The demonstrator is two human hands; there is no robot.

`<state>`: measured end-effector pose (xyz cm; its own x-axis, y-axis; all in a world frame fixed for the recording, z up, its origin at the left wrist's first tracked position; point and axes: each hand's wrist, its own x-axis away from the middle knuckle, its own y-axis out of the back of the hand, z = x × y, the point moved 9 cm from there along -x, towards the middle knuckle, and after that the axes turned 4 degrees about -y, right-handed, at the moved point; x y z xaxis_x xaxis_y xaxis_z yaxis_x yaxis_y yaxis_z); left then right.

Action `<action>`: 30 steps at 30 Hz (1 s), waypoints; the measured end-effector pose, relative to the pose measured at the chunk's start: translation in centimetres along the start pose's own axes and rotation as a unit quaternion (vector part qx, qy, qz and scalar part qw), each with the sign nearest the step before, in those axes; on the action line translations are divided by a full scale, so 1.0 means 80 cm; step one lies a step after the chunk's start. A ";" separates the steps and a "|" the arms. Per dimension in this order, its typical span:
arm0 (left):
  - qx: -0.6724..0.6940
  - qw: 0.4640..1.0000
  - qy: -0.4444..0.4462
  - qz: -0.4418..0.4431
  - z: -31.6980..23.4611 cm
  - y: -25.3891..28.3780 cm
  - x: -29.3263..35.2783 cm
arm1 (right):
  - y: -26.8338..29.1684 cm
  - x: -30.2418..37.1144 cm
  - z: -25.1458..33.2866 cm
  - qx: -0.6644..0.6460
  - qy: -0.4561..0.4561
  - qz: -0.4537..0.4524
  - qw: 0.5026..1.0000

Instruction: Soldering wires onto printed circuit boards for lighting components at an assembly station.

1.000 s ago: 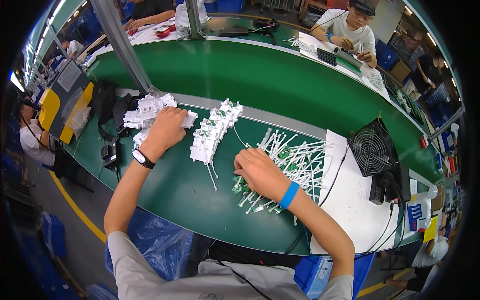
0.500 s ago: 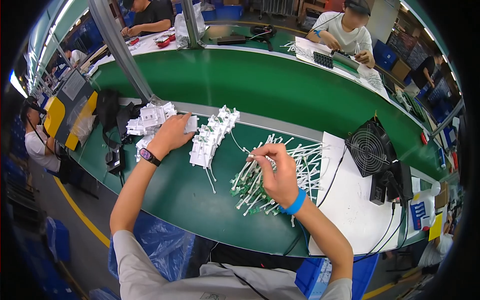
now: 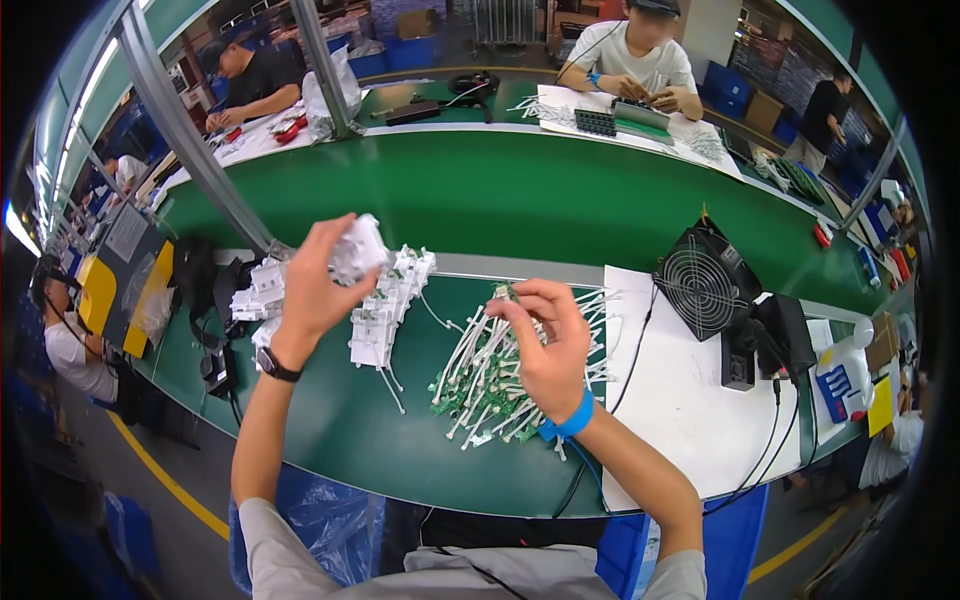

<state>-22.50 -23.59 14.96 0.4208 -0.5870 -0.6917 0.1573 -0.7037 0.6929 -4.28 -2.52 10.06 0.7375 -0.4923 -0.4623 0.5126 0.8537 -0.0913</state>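
Observation:
My left hand is raised off the bench, thumb and fingers closed around a white plastic housing blurred by motion. A stack of similar white housings lies beside that wrist. Just right of it, a row of white housings has bits of green board in it and thin white leads trailing out. My right hand, with a blue wrist strap, pinches a small circuit board at its fingertips. Below it spreads a pile of white cables with small green boards.
A white sheet covers the bench's right part, with a black fan, black power boxes and cords. A green divider and metal post stand beyond. Across it, two people work. A blue bin sits below.
My left hand has lifted a white housing from beside the stack. My right hand now holds the small board turned up at its fingertips. The whole view has shifted slightly.

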 end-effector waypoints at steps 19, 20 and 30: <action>0.046 0.951 -0.265 0.150 -0.235 -0.073 -0.004 | 0.033 0.010 -0.040 -0.067 -0.162 0.053 0.983; 0.048 0.959 -0.251 0.123 -0.235 -0.066 -0.011 | 0.039 0.009 -0.039 -0.083 -0.165 0.031 0.982; 0.602 0.715 0.331 0.131 -0.158 -0.154 0.026 | 0.046 0.009 -0.022 -0.195 -0.188 -0.011 0.963</action>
<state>-12.30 -11.08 7.59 0.6882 -0.7241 -0.0456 -0.7195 -0.6729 -0.1718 -2.66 0.57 7.81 0.8733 -0.4743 -0.1113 0.3796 0.8057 -0.4546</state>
